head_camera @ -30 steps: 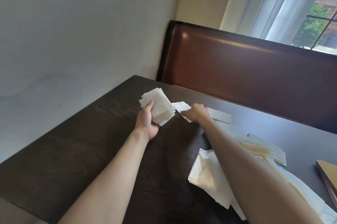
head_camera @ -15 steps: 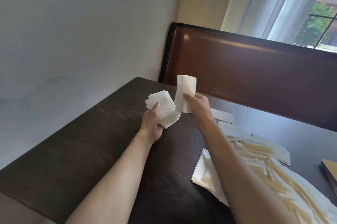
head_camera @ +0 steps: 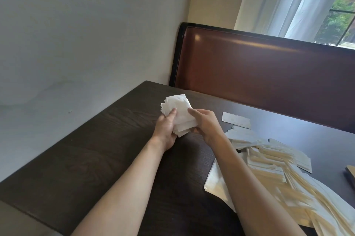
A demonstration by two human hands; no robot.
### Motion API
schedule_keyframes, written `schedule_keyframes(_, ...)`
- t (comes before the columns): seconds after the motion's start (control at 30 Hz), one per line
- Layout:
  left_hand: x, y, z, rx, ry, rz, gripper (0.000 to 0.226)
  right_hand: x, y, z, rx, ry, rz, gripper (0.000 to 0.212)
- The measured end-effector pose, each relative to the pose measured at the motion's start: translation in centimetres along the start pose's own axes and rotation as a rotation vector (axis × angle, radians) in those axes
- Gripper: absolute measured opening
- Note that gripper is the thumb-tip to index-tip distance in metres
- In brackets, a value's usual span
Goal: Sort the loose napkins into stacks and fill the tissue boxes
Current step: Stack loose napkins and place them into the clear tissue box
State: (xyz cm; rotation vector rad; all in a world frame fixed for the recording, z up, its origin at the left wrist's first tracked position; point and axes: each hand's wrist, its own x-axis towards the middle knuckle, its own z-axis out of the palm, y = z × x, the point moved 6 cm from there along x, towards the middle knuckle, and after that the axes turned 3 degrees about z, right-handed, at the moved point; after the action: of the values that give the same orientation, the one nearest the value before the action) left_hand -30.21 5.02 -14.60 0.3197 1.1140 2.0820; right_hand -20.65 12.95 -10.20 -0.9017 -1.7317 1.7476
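Observation:
A stack of white napkins (head_camera: 179, 112) is held just above the dark wooden table (head_camera: 107, 149). My left hand (head_camera: 166, 127) grips the stack from below, its thumb pressed on the top sheet. My right hand (head_camera: 206, 124) holds the stack's right side, thumb on top and fingers underneath. A spread of loose white and cream napkins (head_camera: 272, 170) lies on the table to the right of my right forearm. One single napkin (head_camera: 236, 122) lies apart, beyond that spread.
A brown padded bench back (head_camera: 269, 74) stands behind the table. A grey wall (head_camera: 76, 43) runs along the left table edge. A tan box corner (head_camera: 350, 175) shows at the right edge. Curtains and a window are at the upper right.
My right hand picked one napkin off the table, lifted it, and laid it on the stack in my left hand. Both hands now hold the stack together.

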Motion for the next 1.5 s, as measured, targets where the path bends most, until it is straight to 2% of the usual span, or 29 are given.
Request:
schedule_keyframes(0.13, 0.4, -0.2, -0.4, -0.028, 0.037, 0.001, 0.035, -0.2, -0.1, -1.1, 0.016, 0.118, -0.024, 0.009)
schedule_keyframes(0.4, 0.4, -0.1, -0.4, -0.012, 0.053, 0.0, 0.031, -0.5, -0.6, -1.1, 0.06, 0.123, 0.0, 0.006)
schedule_keyframes(0.57, 0.4, 0.1, -0.8, -0.056, 0.129, 0.003, 0.028, -1.0, -0.9, -0.6, 0.031, -0.002, 0.034, 0.007)
schedule_keyframes(0.67, 0.5, 0.1, -1.1, -0.085, 0.198, 0.008, 0.036, -1.0, -1.0, -0.3, -0.019, -0.052, 0.04, 0.003)
schedule_keyframes(0.87, 0.2, 0.3, -0.9, -0.118, 0.212, 0.023, 0.035, -0.8, -1.5, -1.2, -0.068, 0.056, -0.034, 0.005)
schedule_keyframes(0.97, 0.3, 0.3, -1.1, -0.146, 0.226, 0.017, 0.035, -0.7, -2.4, -2.6, -0.052, 0.215, -0.083, 0.01)
schedule_keyframes(1.07, 0.1, 0.3, -1.0, -0.11, 0.221, 0.019, 0.037, -1.0, -4.1, -3.7, 0.006, 0.34, -0.229, 0.015)
schedule_keyframes(1.17, -0.1, 0.3, -0.8, -0.071, 0.2, 0.021, 0.036, -1.5, -5.2, -3.0, 0.12, 0.289, -0.313, 0.016)
schedule_keyframes(1.27, -0.6, 0.6, -0.3, -0.052, 0.138, 0.018, 0.035, -1.5, -5.1, -2.0, 0.178, 0.191, -0.315, 0.018)
schedule_keyframes(1.43, -1.1, 0.8, 0.5, 0.023, -0.023, 0.045, 0.061, -1.6, -3.7, -1.3, 0.217, 0.15, -0.254, 0.02)
schedule_keyframes(1.5, -1.3, 1.0, 0.6, 0.054, -0.029, 0.036, 0.066, -1.7, -4.3, -1.3, 0.288, 0.107, -0.268, 0.019)
